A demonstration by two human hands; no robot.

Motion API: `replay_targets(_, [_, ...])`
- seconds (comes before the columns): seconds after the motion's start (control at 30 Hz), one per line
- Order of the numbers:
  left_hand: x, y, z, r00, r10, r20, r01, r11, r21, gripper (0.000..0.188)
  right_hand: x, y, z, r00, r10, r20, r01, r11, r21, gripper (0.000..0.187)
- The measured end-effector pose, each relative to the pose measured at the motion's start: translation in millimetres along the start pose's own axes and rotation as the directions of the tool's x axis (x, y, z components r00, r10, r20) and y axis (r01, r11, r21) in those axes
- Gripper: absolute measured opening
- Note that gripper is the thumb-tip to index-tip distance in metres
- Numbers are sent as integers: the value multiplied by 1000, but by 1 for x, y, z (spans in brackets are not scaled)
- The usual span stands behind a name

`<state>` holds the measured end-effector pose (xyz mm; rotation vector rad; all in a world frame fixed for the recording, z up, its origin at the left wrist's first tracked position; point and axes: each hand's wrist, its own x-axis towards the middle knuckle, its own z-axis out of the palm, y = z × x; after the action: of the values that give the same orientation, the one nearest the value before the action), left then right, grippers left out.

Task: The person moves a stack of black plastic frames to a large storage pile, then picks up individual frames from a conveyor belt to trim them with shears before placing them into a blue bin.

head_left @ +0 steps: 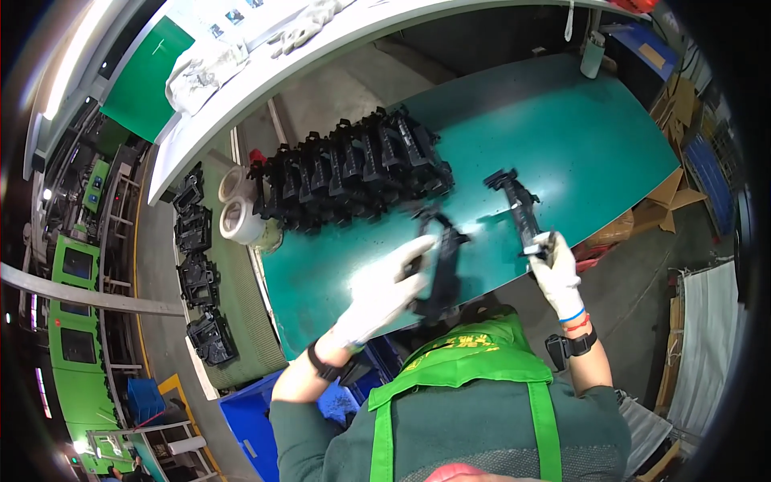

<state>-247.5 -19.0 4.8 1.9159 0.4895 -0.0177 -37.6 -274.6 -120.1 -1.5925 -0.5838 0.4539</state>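
Observation:
My left hand (387, 287), in a white glove, grips a black plastic frame part (443, 269) over the near edge of the green table. Motion blurs both that part and the glove. My right hand (556, 273), gloved too, pinches the near end of a long black plastic part (518, 207), whose far end points away over the table. Beyond my left hand, several similar black parts (353, 170) stand packed side by side in a row on the far left of the table.
Left of the green table (562, 128), a conveyor belt (250, 321) carries several black parts (197, 281). Tape rolls (238, 221) stand by the row. A white shelf (265, 68) runs along the back, with gloves on it. A blue crate (249, 426) sits below; a bottle (593, 56) stands far right.

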Motion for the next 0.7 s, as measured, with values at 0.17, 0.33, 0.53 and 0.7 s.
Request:
replay_targets(0.17, [124,68,38,958,271,-91,-240,935,259,52,44,11,-27,954,10,-299,13,997,75,38])
replay_targets(0.33, [234,73,31,875,322,-361,-166,901,402,45,89,23,-20,944,-30,-329,54,996,65,42])
replay_targets(0.53, [290,39,-3,864,275,-422,10,828,560,35,156,30,26,985,-94,-147,120,976,180,49])
replay_targets(0.7, [236,52,-17,921,234,-311,109,613,782,31,198,29,56,970,-198,138,178,973,145,47])
